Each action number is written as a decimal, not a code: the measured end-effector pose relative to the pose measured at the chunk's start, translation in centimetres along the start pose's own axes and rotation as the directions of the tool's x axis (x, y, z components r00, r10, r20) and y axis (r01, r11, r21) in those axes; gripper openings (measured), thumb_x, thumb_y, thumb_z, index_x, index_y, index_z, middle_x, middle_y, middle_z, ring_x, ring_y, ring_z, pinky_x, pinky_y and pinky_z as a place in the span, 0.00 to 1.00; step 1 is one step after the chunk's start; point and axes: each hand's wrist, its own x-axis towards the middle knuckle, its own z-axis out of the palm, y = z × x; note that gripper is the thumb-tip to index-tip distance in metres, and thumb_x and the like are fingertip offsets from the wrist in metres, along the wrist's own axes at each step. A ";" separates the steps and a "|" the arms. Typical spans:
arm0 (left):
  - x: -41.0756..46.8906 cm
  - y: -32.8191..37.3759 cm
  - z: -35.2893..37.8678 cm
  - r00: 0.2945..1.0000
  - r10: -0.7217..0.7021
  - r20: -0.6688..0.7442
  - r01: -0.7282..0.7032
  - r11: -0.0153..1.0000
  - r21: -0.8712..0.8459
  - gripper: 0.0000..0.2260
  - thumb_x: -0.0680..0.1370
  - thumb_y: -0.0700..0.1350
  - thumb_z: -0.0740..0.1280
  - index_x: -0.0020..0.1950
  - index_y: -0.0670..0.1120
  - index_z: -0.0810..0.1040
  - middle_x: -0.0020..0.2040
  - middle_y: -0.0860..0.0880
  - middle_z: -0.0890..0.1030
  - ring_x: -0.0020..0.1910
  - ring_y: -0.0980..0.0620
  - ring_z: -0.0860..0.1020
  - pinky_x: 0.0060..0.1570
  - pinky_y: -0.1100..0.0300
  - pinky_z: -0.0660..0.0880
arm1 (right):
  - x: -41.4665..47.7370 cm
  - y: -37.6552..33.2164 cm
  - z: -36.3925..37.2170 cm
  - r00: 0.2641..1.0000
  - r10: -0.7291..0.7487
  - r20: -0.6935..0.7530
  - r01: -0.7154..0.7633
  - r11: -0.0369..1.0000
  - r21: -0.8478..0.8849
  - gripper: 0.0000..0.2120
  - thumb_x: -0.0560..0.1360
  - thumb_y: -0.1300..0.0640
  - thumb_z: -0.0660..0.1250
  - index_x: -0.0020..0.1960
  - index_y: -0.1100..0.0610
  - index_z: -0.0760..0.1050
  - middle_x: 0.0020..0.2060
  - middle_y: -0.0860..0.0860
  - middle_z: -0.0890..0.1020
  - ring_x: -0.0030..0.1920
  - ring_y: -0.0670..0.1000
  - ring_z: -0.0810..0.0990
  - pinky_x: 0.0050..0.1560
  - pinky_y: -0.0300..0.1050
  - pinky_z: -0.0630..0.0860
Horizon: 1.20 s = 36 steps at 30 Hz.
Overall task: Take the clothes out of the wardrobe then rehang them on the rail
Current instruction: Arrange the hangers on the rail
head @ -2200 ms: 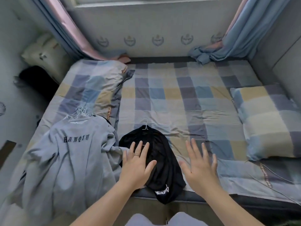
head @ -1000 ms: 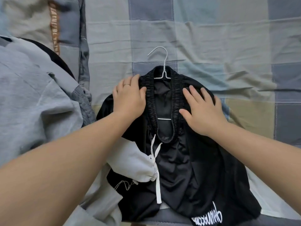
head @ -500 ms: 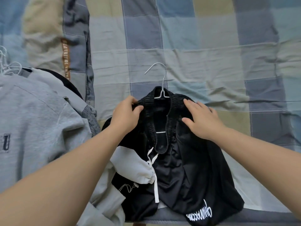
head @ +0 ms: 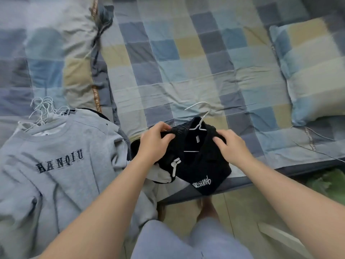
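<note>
Right at the near edge of the bed (head: pixel 168 75), the black shorts (head: pixel 199 165) lay bunched on a white hanger (head: pixel 203 117), its hook pointing away across the mattress. Both hands were on the elastic waistband: the left hand (head: pixel 155 143) pinched 1 side between thumb and curled fingers, and the right hand (head: pixel 231 146) curled over the other. Lifted by the cloth alone, I thought, the shorts could slide off the hanger, or the white drawstring (head: pixel 174 165) might snag. Close against them on the left lay a grey sweatshirt (head: pixel 61 156) with a bunch of hangers (head: pixel 43 109) at its collar, near enough to be dragged along. A checked pillow (head: pixel 313 71) sat well apart on the right.
</note>
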 end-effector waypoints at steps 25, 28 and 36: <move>-15.8 37.1 -1.0 0.563 0.813 0.147 -0.818 0.574 -0.039 0.09 0.75 0.51 0.73 0.39 0.54 0.75 0.37 0.59 0.79 0.40 0.57 0.76 0.39 0.56 0.72 | -35.0 0.7 -26.3 0.279 0.175 -0.944 0.176 0.957 0.229 0.04 0.78 0.61 0.67 0.46 0.59 0.80 0.40 0.49 0.79 0.42 0.47 0.78 0.46 0.40 0.73; -20.3 41.8 1.6 0.488 0.864 0.128 -0.861 0.500 -0.092 0.10 0.74 0.51 0.74 0.37 0.53 0.75 0.35 0.59 0.79 0.36 0.56 0.76 0.35 0.57 0.69 | -41.6 2.0 -29.2 0.154 0.152 -0.976 0.171 0.969 0.177 0.04 0.79 0.61 0.66 0.47 0.58 0.79 0.42 0.46 0.78 0.45 0.44 0.78 0.48 0.34 0.72; -37.1 51.8 9.5 0.201 0.969 0.146 -0.937 0.234 -0.261 0.11 0.74 0.52 0.74 0.36 0.53 0.75 0.33 0.55 0.79 0.27 0.59 0.73 0.29 0.60 0.66 | -61.7 5.3 -31.7 0.101 0.161 -0.982 0.182 0.967 0.177 0.07 0.80 0.55 0.64 0.45 0.50 0.79 0.57 0.37 0.81 0.56 0.37 0.79 0.57 0.29 0.71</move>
